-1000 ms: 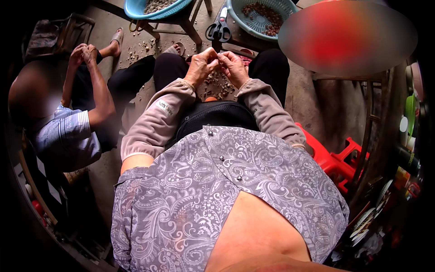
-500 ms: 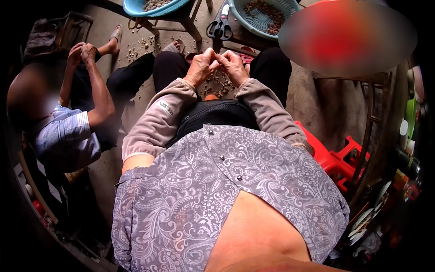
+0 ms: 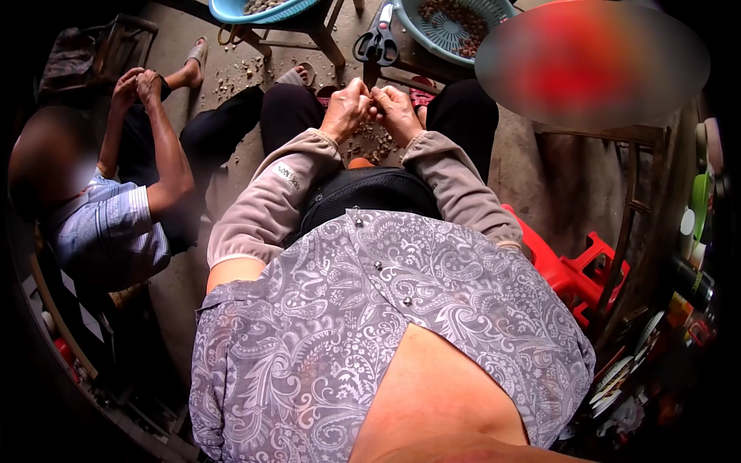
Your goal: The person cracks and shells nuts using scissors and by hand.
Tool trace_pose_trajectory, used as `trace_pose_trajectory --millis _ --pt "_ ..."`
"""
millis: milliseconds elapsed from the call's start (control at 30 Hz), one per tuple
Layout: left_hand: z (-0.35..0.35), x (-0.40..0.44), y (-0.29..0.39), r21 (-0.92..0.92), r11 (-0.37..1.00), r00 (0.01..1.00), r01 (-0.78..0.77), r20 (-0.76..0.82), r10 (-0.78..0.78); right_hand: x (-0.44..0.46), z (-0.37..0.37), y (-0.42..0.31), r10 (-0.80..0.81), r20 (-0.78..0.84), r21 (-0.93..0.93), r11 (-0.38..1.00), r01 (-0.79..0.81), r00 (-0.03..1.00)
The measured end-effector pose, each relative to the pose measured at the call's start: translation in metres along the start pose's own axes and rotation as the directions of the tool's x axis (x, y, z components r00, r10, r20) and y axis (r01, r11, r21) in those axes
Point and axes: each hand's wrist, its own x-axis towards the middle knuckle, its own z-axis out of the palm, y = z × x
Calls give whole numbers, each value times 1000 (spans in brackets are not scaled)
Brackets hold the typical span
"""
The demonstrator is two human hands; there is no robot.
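Note:
My left hand (image 3: 346, 113) and my right hand (image 3: 397, 116) meet above my knees, fingers bent and pinched together. Whatever lies between the fingertips is too small and hidden to name. Beyond them, black-handled scissors (image 3: 377, 48) rest at the edge of a small wooden stool, beside a light blue plastic basket (image 3: 432, 48) with brown nut-like pieces (image 3: 465, 32) in it. Shell-like bits (image 3: 370, 145) are scattered on the floor beneath my hands.
Another blue basket (image 3: 297, 11) with pale pieces stands on a wooden stool (image 3: 328, 48). To the left sits a person (image 3: 116, 224) with both hands raised together. A red plastic stool (image 3: 575, 266) is at my right, near a wooden chair frame (image 3: 637, 177).
My hands have shifted slightly, and a narrow gap now shows between them. The seated person's hands have moved a little. The view has shifted slightly.

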Motion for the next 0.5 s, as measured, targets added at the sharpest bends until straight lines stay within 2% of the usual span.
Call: trace_pose_trajectory --millis 67,167,200,300,333,433,500 --pt "0 3 -9 -139 989 998 54 -29 -59 -1 0 -7 61 40 133 989 -65 997" --pt "-8 4 -15 -257 908 943 332 57 -328 -2 1 -13 100 59 243 964 -111 993" --pt "-8 5 -16 -233 924 952 304 32 -305 -2 0 -14 108 67 254 960 -121 992" --pt "-3 3 -15 -265 961 993 -82 -99 57 -1 -2 -12 119 96 282 949 -142 988" --pt "-3 4 -16 -415 910 999 16 43 2 -1 -3 -10 112 107 290 947 -139 988" --pt "-2 3 -13 -634 752 979 181 189 -77 1 -4 -9 109 122 301 943 -141 987" --pt "-4 2 -12 -573 805 985 152 155 -75 -2 -2 -11 109 103 303 943 -135 989"
